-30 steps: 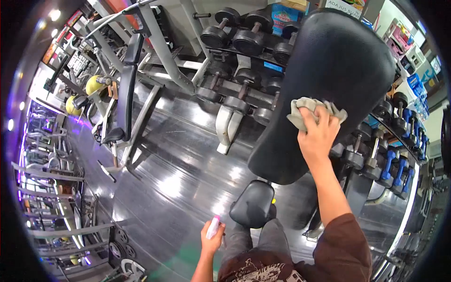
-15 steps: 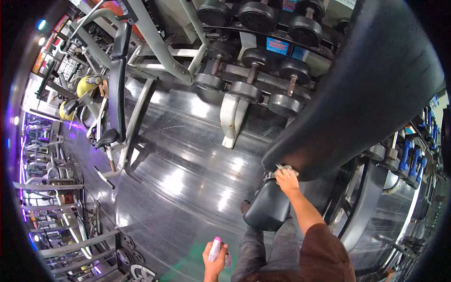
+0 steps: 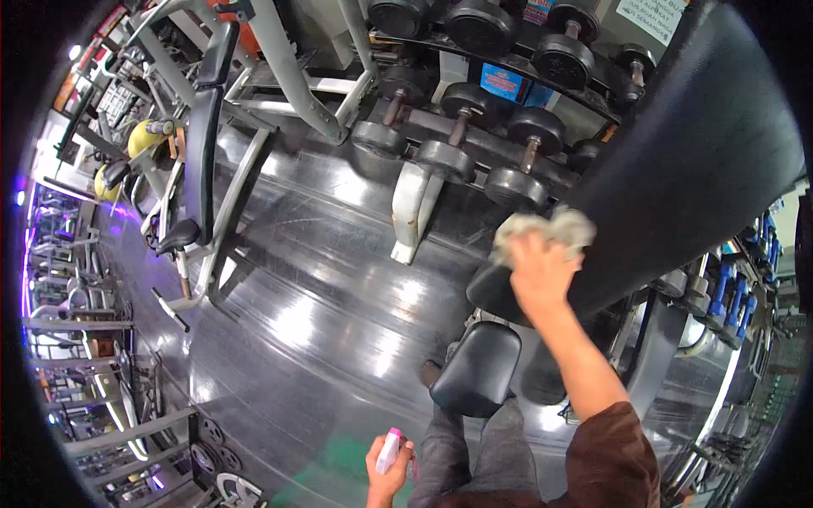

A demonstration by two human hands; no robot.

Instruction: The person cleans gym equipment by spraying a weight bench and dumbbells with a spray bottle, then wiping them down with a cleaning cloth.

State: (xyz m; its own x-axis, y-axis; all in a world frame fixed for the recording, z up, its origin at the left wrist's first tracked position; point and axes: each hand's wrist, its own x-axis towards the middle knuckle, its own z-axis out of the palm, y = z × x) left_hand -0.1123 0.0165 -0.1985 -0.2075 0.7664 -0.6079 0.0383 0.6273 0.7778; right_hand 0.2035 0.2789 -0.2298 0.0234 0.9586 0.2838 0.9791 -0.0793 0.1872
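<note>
My right hand (image 3: 542, 269) holds a pale crumpled cloth (image 3: 569, 230) against the left edge of the long black backrest (image 3: 686, 161); hand and cloth are slightly blurred. Below them is the black seat pad (image 3: 477, 369), just in front of my legs. Low in the view, my left hand (image 3: 389, 464) is wrapped round a white bottle with a pink top (image 3: 390, 449), held over the floor to the left of my legs.
Racks of black dumbbells (image 3: 446, 159) stand ahead, and blue dumbbells (image 3: 732, 292) are at the right. Another bench (image 3: 203, 161) with a grey frame is at the left. Weight plates (image 3: 212, 457) hang at the lower left.
My right hand has moved up and forward along the backrest with the cloth, from its lower end. My left hand still holds the bottle in nearly the same place.
</note>
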